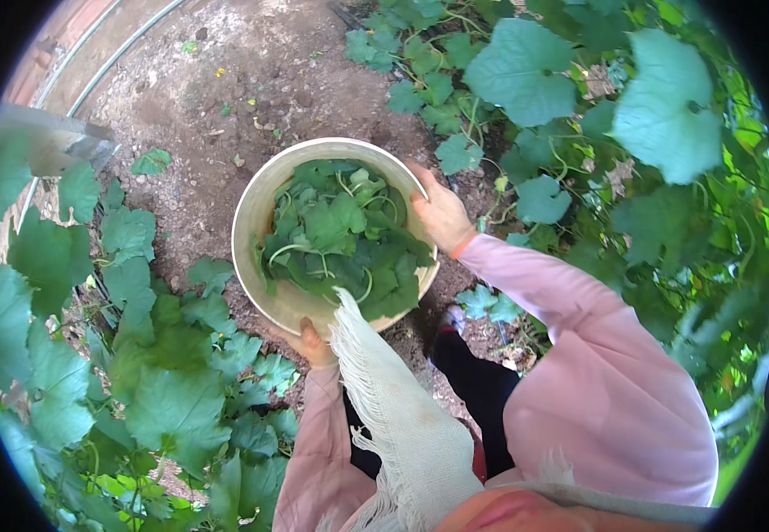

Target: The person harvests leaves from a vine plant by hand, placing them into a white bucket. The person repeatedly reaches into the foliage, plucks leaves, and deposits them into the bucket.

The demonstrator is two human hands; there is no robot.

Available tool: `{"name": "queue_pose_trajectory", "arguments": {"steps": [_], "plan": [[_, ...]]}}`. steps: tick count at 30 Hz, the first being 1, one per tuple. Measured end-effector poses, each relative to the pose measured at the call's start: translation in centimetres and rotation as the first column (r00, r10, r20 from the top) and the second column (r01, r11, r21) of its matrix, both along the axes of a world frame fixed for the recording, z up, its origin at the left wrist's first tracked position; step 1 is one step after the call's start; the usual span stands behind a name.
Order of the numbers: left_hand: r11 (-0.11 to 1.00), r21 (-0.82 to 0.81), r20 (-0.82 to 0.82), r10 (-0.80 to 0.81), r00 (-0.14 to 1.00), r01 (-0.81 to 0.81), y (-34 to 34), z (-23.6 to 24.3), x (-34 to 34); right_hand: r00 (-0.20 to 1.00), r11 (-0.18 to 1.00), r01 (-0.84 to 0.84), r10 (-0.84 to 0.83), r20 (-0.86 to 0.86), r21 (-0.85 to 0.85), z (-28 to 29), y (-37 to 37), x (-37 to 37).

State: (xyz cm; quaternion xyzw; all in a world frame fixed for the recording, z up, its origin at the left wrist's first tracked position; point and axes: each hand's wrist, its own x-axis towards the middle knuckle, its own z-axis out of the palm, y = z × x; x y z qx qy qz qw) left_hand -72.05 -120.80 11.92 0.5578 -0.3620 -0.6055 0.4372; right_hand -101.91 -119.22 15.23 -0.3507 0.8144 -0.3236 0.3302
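Note:
A round, cream-coloured bucket (260,297) is held in front of me, its open mouth facing up. Inside lies a heap of picked green leaves (331,226) with pale curling stems and tendrils. My right hand (442,213) grips the rim at the right, thumb over the edge and the other fingers partly hidden outside. At the near left side, my left hand (312,344) holds the rim too, its thumb showing and its fingers mostly hidden beneath the wall. The fringed end of a pale scarf (393,381) hangs down to the bucket's near rim.
Bare brown soil (198,106) stretches beyond the bucket. Broad-leaved vines (176,399) crowd the left, and taller vines (526,71) rise on the right. Pale pipes or hoses (101,71) run at the far left, near a grey slab-like piece (56,142). My shoe (452,321) is below the bucket.

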Motion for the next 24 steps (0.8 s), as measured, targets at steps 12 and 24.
{"name": "queue_pose_trajectory", "arguments": {"steps": [12,24], "plan": [[0.910,0.413,0.296,-0.153,0.943,0.018,-0.4,0.3,-0.3,0.976,0.729,0.144,0.009,-0.220,0.669,4.1,-2.7,1.7],[0.600,0.791,-0.042,-0.137,0.990,0.117,-0.4,-0.2,6.9,0.985,0.762,0.160,-0.166,-0.049,0.628,4.5,3.7,7.6]]}}
